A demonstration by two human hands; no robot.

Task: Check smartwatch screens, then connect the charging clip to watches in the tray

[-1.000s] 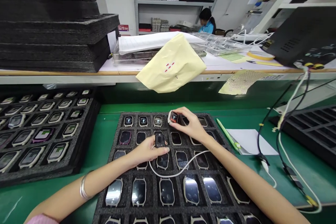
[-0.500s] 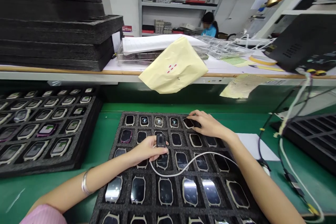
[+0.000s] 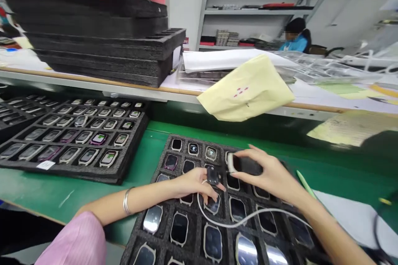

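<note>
My right hand [image 3: 270,172] pinches a strapless smartwatch [image 3: 231,162] by its edges, tilted and raised above the far right of a black foam tray [image 3: 166,215]. Between the fingers of my left hand [image 3: 195,180] is a small black square block [image 3: 213,176], held over the tray's middle. A white cable [image 3: 236,225] loops from near that hand across the tray towards my right forearm. Rows of strapless smartwatches lie face up in the tray's compartments. Two in the back row, including one watch [image 3: 193,149], show lit dials; most other screens are dark.
Another filled watch tray [image 3: 120,174] lies to the left on the green bench. A stack of black foam trays [image 3: 118,58] stands on the shelf above. A yellow sheet [image 3: 248,91] hangs over the shelf edge. White paper [image 3: 351,211] lies at right. One person sits beyond.
My right hand has lifted a watch from the back row and brought it left, closer to my left hand. The left hand keeps the black block. The view has swung left.
</note>
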